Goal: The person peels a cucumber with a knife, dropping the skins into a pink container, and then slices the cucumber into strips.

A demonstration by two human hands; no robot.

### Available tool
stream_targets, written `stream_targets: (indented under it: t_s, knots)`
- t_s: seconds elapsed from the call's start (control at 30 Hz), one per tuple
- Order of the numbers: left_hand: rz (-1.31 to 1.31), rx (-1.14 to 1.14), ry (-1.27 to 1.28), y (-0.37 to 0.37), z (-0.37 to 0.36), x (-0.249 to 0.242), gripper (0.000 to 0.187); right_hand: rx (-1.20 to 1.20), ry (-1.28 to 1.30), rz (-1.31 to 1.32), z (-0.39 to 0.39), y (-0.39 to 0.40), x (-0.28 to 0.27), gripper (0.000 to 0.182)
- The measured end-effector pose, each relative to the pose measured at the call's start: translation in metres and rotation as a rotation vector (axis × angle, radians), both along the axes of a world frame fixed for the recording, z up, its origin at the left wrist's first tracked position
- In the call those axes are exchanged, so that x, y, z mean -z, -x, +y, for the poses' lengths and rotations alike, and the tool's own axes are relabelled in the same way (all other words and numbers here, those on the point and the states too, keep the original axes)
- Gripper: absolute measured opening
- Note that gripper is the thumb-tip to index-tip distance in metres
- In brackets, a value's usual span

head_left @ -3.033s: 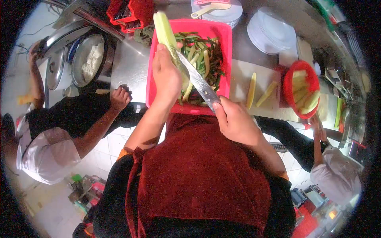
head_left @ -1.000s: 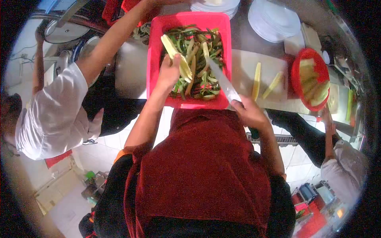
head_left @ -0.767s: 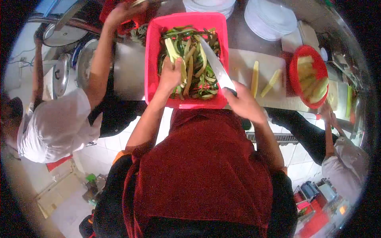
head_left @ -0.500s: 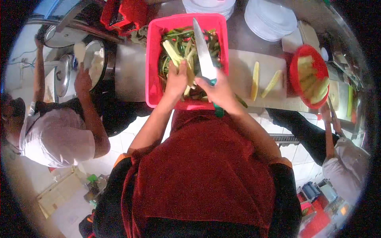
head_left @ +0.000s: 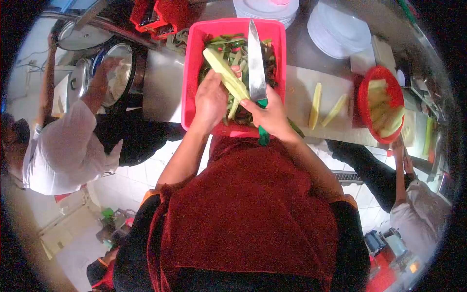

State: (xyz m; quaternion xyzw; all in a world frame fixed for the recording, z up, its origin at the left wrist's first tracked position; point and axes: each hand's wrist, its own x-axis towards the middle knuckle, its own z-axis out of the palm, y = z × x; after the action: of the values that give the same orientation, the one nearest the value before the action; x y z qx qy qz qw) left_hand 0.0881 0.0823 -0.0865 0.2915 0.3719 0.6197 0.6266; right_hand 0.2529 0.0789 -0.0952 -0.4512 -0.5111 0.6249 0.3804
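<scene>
Above a pink bin [head_left: 187,82] full of green peelings [head_left: 233,38], my left hand [head_left: 211,100] is wrapped round a long pale-green peeled vegetable [head_left: 219,63], which slants down to the right. My right hand [head_left: 272,114] grips the green handle of a large knife [head_left: 256,63], its blade pointing up and away from me. The right thumb touches the vegetable's lower end. On the cutting board [head_left: 301,82], right of the bin, lie two pale pieces [head_left: 316,106] [head_left: 334,111].
A red basket [head_left: 360,104] with pale pieces stands at the right. White plates [head_left: 335,29] are stacked behind the board. One person [head_left: 65,146] reaches over a pot [head_left: 116,73] at the left; another person [head_left: 421,209] is at the right. A red crate [head_left: 170,17] sits behind the bin.
The vegetable has turned and shows more of its length between my hands. The knife blade stands more upright. The left person's arm has reached further over the pot.
</scene>
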Motion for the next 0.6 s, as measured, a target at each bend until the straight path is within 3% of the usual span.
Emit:
stream_targets:
  t_s: [0.03, 0.2, 0.43, 0.6]
  knots:
    - [-0.002, -0.002, -0.003, -0.001, -0.001, -0.002, 0.038, -0.05, 0.125, 0.072, 0.0, -0.001, -0.007, 0.04]
    - [0.3, -0.169, 0.041, -0.009, -0.002, 0.005, 0.022, -0.112, 0.087, 0.041, -0.002, -0.007, -0.004, 0.04]
    - [0.157, -0.314, 0.167, -0.016, -0.001, 0.015, 0.015, -0.101, 0.105, -0.013, -0.005, -0.008, -0.001, 0.043]
    - [0.532, -0.364, 0.185, 0.003, 0.005, 0.019, 0.021, -0.089, 0.168, -0.184, -0.004, -0.014, 0.011, 0.045]
